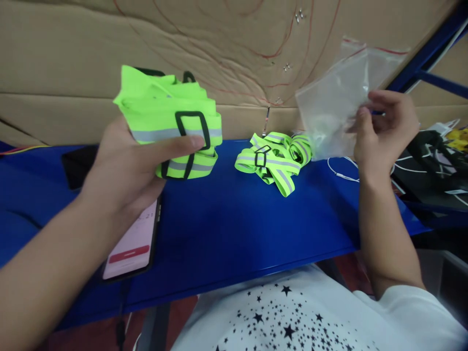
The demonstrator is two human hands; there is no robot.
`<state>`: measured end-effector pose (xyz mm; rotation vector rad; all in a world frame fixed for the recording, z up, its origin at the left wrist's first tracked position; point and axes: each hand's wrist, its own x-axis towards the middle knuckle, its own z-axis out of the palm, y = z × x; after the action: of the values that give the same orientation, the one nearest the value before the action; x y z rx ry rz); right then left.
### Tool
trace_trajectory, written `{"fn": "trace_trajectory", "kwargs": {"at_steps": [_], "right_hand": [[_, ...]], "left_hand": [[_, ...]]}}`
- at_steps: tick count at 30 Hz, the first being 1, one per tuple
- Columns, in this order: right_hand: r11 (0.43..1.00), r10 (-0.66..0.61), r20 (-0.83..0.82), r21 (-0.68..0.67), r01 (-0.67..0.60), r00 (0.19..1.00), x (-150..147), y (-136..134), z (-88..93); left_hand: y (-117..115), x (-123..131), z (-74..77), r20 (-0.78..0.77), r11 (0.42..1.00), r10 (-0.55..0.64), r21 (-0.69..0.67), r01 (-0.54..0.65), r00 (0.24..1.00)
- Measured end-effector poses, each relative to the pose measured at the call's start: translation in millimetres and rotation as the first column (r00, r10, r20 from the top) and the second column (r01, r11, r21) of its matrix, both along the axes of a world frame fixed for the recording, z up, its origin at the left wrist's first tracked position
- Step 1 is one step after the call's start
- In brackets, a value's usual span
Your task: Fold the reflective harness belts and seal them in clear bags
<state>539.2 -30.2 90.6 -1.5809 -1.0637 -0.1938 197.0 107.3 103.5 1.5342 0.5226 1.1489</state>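
My left hand is closed around a folded bundle of neon-yellow reflective straps with grey stripes and black buckles, its thumb pressed across the front. The bundle is held up above the table. On the right, my right hand pinches a clear zip-lock bag by its side, between thumb and fingers. The bag has a red line along its top and hangs tilted. Between the hands, a second heap of reflective straps lies loosely coiled on the blue table, just left of the bag's lower edge.
A phone with a lit screen lies below my left hand, and a dark flat object is behind it. Cardboard lines the back. White cable and black and yellow items sit at the right, beside a blue metal frame.
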Motion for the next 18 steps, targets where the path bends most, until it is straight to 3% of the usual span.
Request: {"fn": "trace_trajectory", "kwargs": {"at_steps": [3, 7, 9, 12, 13, 15, 16, 18], "right_hand": [[0.971, 0.192, -0.173, 0.175, -0.162, 0.966, -3.0, 9.1, -4.7], [0.929, 0.361, -0.428, 0.246, -0.277, 0.829, -37.6, 19.6, -20.7], [0.911, 0.409, -0.481, 0.253, -0.324, 0.775, -72.2, 19.6, -37.6], [0.813, 0.503, -0.641, 0.124, -0.568, 0.58, -120.0, 13.7, -67.4], [0.767, 0.513, -0.64, 0.042, -0.64, 0.573, -129.7, 10.8, -74.8], [0.701, 0.536, -0.528, -0.157, -0.696, 0.659, -137.1, 5.1, -80.6], [0.699, 0.556, -0.434, -0.216, -0.681, 0.709, -135.9, 2.6, -78.8], [0.718, 0.599, -0.305, -0.204, -0.665, 0.74, -128.9, -1.1, -68.6]], "left_hand": [[1.9, 0.1, 0.9, 0.0, 0.996, 0.005, -0.084, -0.005, 1.0], [2.4, 0.6, 1.2, -0.036, 0.98, 0.01, -0.196, -0.017, 0.999], [1.8, 0.8, 1.6, -0.042, 0.977, -0.006, -0.211, -0.003, 0.999], [0.1, 0.8, 2.4, -0.028, 0.982, -0.027, -0.189, 0.021, 0.999], [-0.4, 0.7, 2.3, -0.03, 0.983, -0.029, -0.182, 0.023, 0.999], [-0.6, 1.0, 0.6, -0.056, 0.984, -0.042, -0.174, 0.031, 0.998], [-0.5, 1.5, -1.1, -0.075, 0.984, -0.055, -0.174, 0.041, 0.996], [-1.0, 3.1, -6.7, -0.111, 0.979, -0.093, -0.19, 0.071, 0.989]]}}
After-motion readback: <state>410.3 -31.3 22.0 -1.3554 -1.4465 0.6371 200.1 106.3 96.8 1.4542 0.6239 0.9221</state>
